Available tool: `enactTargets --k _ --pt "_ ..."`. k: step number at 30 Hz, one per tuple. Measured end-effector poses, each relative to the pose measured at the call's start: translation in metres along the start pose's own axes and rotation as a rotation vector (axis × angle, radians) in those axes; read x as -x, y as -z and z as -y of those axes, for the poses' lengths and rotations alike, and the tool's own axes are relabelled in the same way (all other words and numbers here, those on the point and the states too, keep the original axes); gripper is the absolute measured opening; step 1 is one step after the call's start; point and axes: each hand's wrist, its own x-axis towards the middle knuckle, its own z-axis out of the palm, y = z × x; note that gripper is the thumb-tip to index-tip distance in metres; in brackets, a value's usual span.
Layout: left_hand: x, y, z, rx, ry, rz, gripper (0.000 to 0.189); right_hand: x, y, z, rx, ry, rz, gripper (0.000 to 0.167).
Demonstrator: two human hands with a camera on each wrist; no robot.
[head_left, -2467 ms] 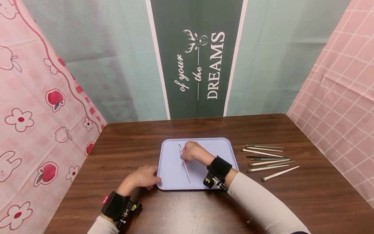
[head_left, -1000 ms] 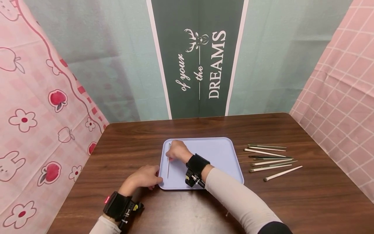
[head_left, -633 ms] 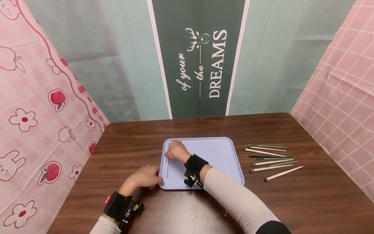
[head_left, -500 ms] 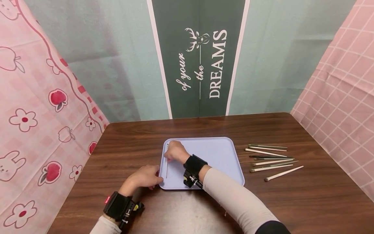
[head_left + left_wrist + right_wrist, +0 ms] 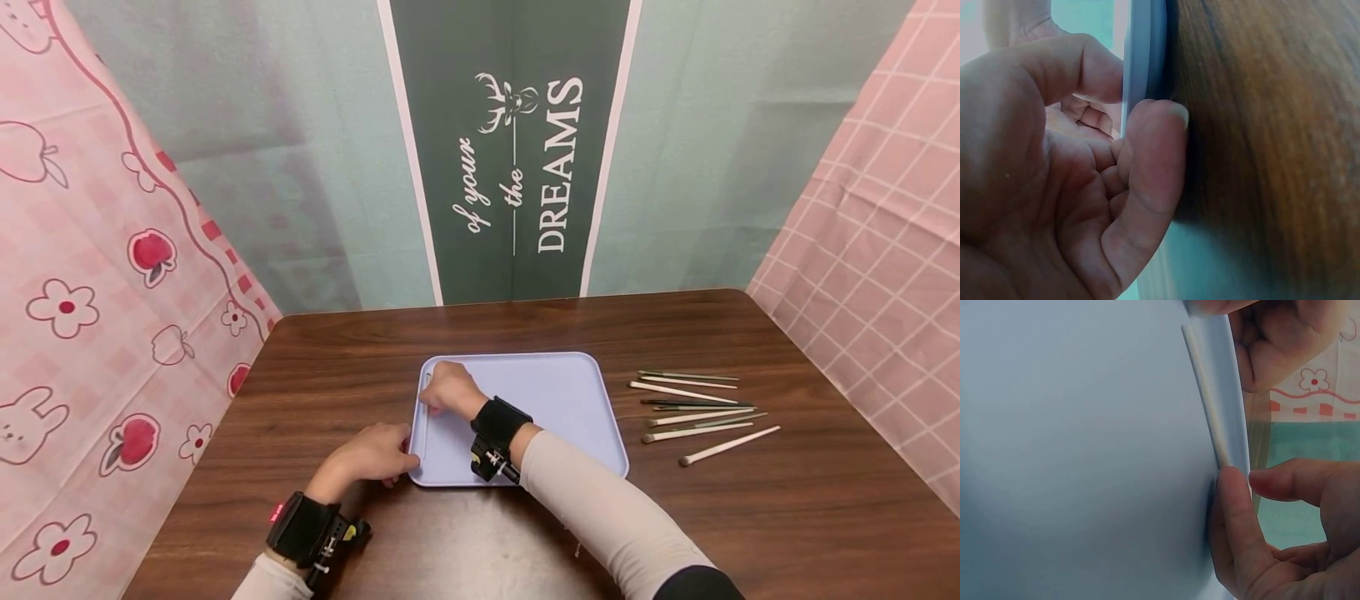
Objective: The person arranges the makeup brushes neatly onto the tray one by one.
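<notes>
Slim off-white brush with a thin round handle (image 5: 1205, 397) — down inside the pale lavender rectangular plastic-looking tray (image 5: 540, 417), right along its left side wall. Long axis runs near-to-far, roughly parallel to that wall. Right hand (image 5: 453, 390) is at the far half, and the handle runs back from it toward the near-left corner. Right hand is clearly the nearer one: a fingertip (image 5: 1233, 481) touches the handle, another digit stands slightly apart over by the rim. Can't tell whether the brush is pinched or just touched — the far side is hidden by fingers. Left hand (image 5: 371, 452) pinches the tray rim near that corner, just beside the handle's tail. Loose group of green, black and white-handled brushes (image 5: 701, 415) lies on the opposite side, outside the tray.
</notes>
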Motion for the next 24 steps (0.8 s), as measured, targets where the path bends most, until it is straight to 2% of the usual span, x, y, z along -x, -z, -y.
enactTargets --k 13,15,18,22,24 --pt "0.000 0.000 0.001 0.007 -0.004 0.005 0.013 0.002 0.005 0.001 0.000 -0.015 0.040 0.024" --pt "0.000 0.000 0.001 0.005 -0.005 0.004 0.012 0.003 0.008 0.002 0.032 -0.005 0.049 0.025" --pt "0.000 0.000 0.002 0.001 -0.005 0.002 0.011 0.006 0.014 0.003 0.124 0.061 0.046 0.033" --pt "0.001 0.000 0.001 -0.006 0.004 0.000 0.012 0.013 0.024 0.001 0.261 0.204 0.020 0.045" --pt "0.001 0.000 0.001 -0.006 0.008 0.000 0.012 0.017 0.029 -0.001 0.314 0.269 0.017 0.039"
